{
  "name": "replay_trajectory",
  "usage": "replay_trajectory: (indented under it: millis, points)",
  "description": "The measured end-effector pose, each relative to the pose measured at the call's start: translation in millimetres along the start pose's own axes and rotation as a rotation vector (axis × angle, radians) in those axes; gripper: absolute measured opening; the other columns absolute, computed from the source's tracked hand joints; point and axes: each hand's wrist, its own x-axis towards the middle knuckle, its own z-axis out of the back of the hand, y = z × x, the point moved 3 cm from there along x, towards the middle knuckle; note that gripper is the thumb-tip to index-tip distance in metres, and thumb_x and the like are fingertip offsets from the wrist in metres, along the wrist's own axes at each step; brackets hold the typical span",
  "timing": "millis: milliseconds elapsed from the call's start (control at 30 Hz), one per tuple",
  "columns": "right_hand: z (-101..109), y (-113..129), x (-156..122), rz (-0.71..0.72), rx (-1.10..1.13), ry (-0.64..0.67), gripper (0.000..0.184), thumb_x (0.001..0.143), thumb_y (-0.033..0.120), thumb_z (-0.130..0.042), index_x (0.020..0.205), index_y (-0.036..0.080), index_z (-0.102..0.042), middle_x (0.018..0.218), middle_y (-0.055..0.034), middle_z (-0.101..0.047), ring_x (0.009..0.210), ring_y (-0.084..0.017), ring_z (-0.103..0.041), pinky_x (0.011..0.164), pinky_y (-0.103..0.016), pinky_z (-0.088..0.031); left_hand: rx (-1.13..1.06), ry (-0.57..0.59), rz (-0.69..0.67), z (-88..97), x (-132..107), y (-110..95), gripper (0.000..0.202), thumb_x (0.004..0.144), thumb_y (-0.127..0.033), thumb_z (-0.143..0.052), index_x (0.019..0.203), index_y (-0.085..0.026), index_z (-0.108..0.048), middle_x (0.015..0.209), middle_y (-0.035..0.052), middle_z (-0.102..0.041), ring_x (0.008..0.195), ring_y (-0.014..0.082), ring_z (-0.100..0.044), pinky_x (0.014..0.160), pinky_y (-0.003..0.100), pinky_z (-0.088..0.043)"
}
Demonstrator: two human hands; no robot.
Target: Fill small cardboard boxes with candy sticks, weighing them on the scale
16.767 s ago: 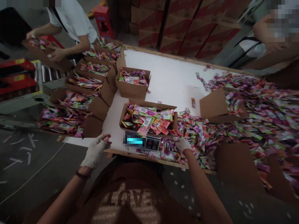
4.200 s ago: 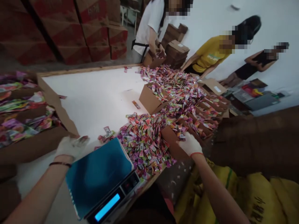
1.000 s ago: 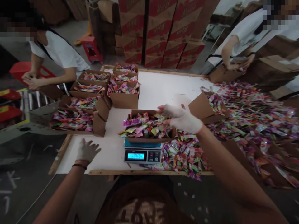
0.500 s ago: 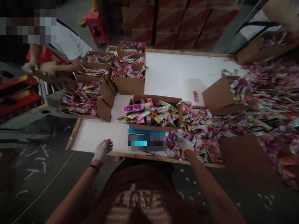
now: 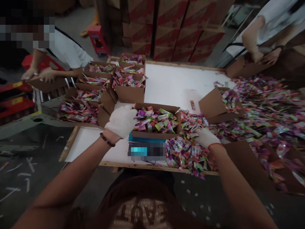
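A cardboard box (image 5: 156,136) full of small, colourful candy packets (image 5: 154,119) stands on a blue-topped device with a blurred-out display, seemingly a scale (image 5: 145,151). My left hand (image 5: 122,121), in a white glove, is at the box's left end, its fingers reaching over the packets there and hiding that edge. Also gloved, my right hand (image 5: 206,138) lies on the loose packet pile (image 5: 186,151) to the right of the box. Its fingers point left, apart, and touch the packets; nothing clearly shows in its grasp.
Several filled boxes (image 5: 130,93) stand at the left. A tipped box (image 5: 211,103) spills packets at the right, near a large heap (image 5: 269,105). One packet (image 5: 192,105) lies on the white tabletop (image 5: 166,79). Two co-workers handle boxes at upper left and upper right.
My left hand has risen from the table's front edge to the box's left end. My right hand has moved up and right across the pile. The view has shifted slightly.
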Motion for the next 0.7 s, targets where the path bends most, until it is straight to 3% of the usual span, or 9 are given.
replay_trajectory:
  millis: [67, 133, 200, 267, 333, 433, 500, 567, 700]
  points:
    - [29.0, 19.1, 0.5, 0.032, 0.072, -0.123, 0.004, 0.083, 0.028, -0.071, 0.086, 0.026, -0.070, 0.091, -0.0131, -0.073, 0.084, -0.030, -0.068, 0.073, -0.041, -0.053, 0.082, 0.074, 0.039, -1.0, 6.8, -2.4, 0.023, 0.095, -0.022, -0.053, 0.096, -0.017, -0.075, 0.105, 0.0154, -0.071, 0.102, 0.0316, -0.070, 0.087, 0.040, -0.050]
    - [57.7, 52.0, 1.3, 0.122, 0.214, -0.248, 0.016, 0.094, 0.035, -0.062, 0.101, 0.025, -0.073, 0.101, -0.0121, -0.075, 0.093, -0.030, -0.070, 0.082, -0.042, -0.055, 0.060, 0.031, 0.080, 1.1, 11.6, 0.2, 0.027, 0.095, -0.023, -0.054, 0.116, -0.018, -0.072, 0.114, 0.0151, -0.069, 0.104, 0.0304, -0.070, 0.086, 0.039, -0.051]
    - [79.8, 98.5, 3.9, 0.282, 0.350, -0.293, 0.022, 0.098, 0.033, -0.057, 0.109, 0.023, -0.073, 0.105, -0.0105, -0.075, 0.098, -0.028, -0.070, 0.088, -0.041, -0.056, 0.021, -0.015, 0.083, 3.4, 16.4, 3.1, 0.041, 0.092, -0.025, -0.060, 0.133, -0.021, -0.064, 0.125, 0.0138, -0.066, 0.104, 0.0284, -0.070, 0.085, 0.036, -0.051]
    - [91.7, 153.6, 8.7, 0.480, 0.397, -0.253, 0.022, 0.096, 0.025, -0.057, 0.108, 0.020, -0.074, 0.106, -0.0098, -0.074, 0.099, -0.025, -0.069, 0.091, -0.039, -0.056, 0.025, 0.018, 0.042, 3.2, 22.2, 3.3, 0.037, 0.092, -0.024, -0.059, 0.129, -0.022, -0.066, 0.124, 0.0122, -0.067, 0.103, 0.0269, -0.071, 0.083, 0.035, -0.051]
    - [91.8, 207.1, 15.4, 0.623, 0.245, -0.138, 0.025, 0.093, 0.017, -0.059, 0.111, 0.019, -0.076, 0.112, -0.0107, -0.072, 0.103, -0.024, -0.069, 0.093, -0.037, -0.055, 0.060, 0.062, 0.003, 2.4, 27.4, 2.2, 0.026, 0.096, -0.022, -0.052, 0.111, -0.020, -0.073, 0.115, 0.0115, -0.069, 0.102, 0.0260, -0.071, 0.081, 0.034, -0.050]
    - [82.2, 260.1, 27.8, 0.640, -0.154, 0.017, 0.031, 0.091, 0.015, -0.061, 0.116, 0.020, -0.078, 0.123, -0.0149, -0.069, 0.109, -0.028, -0.068, 0.091, -0.039, -0.054, 0.092, 0.048, 0.002, 5.9, 28.3, 3.5, 0.029, 0.097, -0.020, -0.047, 0.099, -0.018, -0.075, 0.107, 0.0120, -0.072, 0.101, 0.0258, -0.071, 0.080, 0.034, -0.049]
    - [80.9, 272.2, 33.4, 0.631, -0.296, 0.044, 0.028, 0.093, 0.017, -0.059, 0.112, 0.019, -0.080, 0.122, -0.0162, -0.069, 0.108, -0.030, -0.068, 0.088, -0.038, -0.053, 0.087, 0.006, 0.027, 13.4, 22.4, 8.1, 0.028, 0.097, -0.021, -0.047, 0.099, -0.018, -0.075, 0.105, 0.0127, -0.073, 0.099, 0.0267, -0.071, 0.081, 0.035, -0.049]
    - [87.1, 269.3, 34.2, 0.650, -0.245, -0.003, 0.027, 0.094, 0.015, -0.057, 0.103, 0.018, -0.082, 0.116, -0.0150, -0.071, 0.107, -0.028, -0.068, 0.090, -0.038, -0.053, 0.048, -0.075, 0.075, 26.6, 12.9, 14.0, 0.026, 0.096, -0.021, -0.049, 0.096, -0.018, -0.075, 0.100, 0.0123, -0.073, 0.095, 0.0270, -0.070, 0.082, 0.036, -0.049]
    - [113.6, 242.7, 23.0, 0.636, 0.371, -0.229, 0.019, 0.092, 0.018, -0.062, 0.095, 0.022, -0.081, 0.121, -0.0093, -0.070, 0.117, -0.027, -0.066, 0.101, -0.042, -0.055, -0.276, -0.271, 0.059, 56.5, 0.0, 7.3, 0.014, 0.090, -0.018, -0.059, 0.085, -0.020, -0.072, 0.086, 0.0053, -0.072, 0.087, 0.0236, -0.067, 0.082, 0.035, -0.049]
